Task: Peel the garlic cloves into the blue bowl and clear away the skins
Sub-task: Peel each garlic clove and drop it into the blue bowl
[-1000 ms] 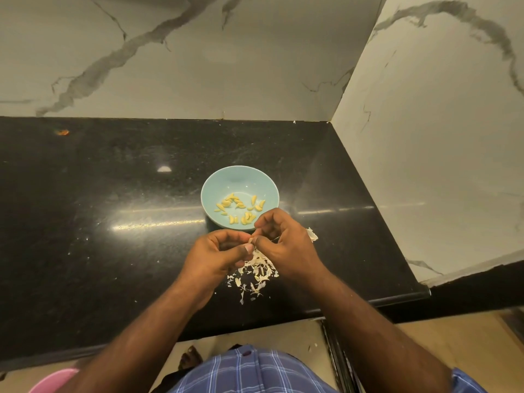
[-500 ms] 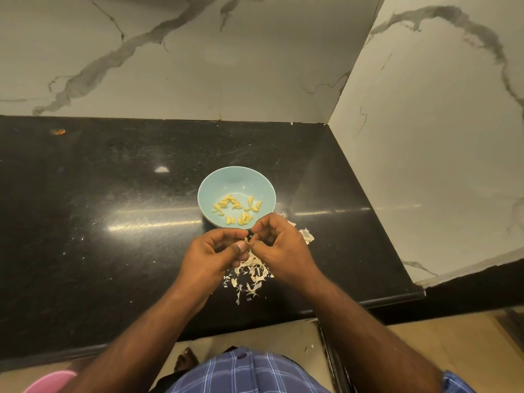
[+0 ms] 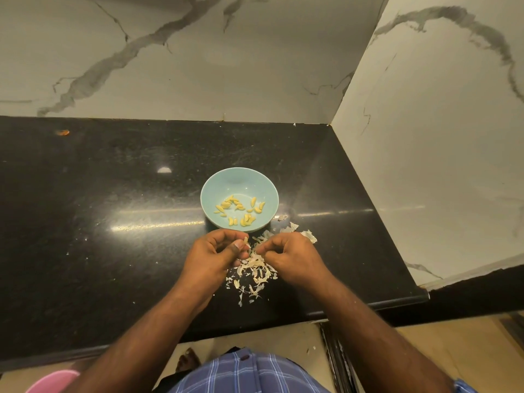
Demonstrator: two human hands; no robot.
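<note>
Black stone bench (image 3: 93, 211) set in a corner of veined marble walls (image 3: 198, 66), seen from above. At bench centre stands the blue bowl (image 3: 215, 188), upright, holding a scatter of peeled yellow garlic cloves (image 3: 239, 208) on its floor. Just nearer the viewer than the bowl lies a heap of pale papery skins (image 3: 255, 272), with a few larger flakes trailing toward the bowl's right side and small flecks strewn farther out.

The two hands hover above the heap, close together but apart. The left hand (image 3: 211, 255) is curled, thumb and fingers pinching one clove (image 3: 245, 240) whose tip stands up between them, just short of the bowl's near rim. The right hand (image 3: 289, 255) is also curled, fingertips drawn together toward the clove; whether it pinches a shred of skin cannot be told.

Step in hand, as judged: stripping the skin from a single clove, with peeling well advanced and the clearing of skins not yet begun. No unpeeled cloves can be made out on the bench, though some could lie hidden in the heap.

Next move, as judged: free the last skin, then carry the clove a short way forward over the rim and let it fall, keeping loose skin out of the bowl. A pink vessel (image 3: 54, 381) shows at lower left, below bench level.
</note>
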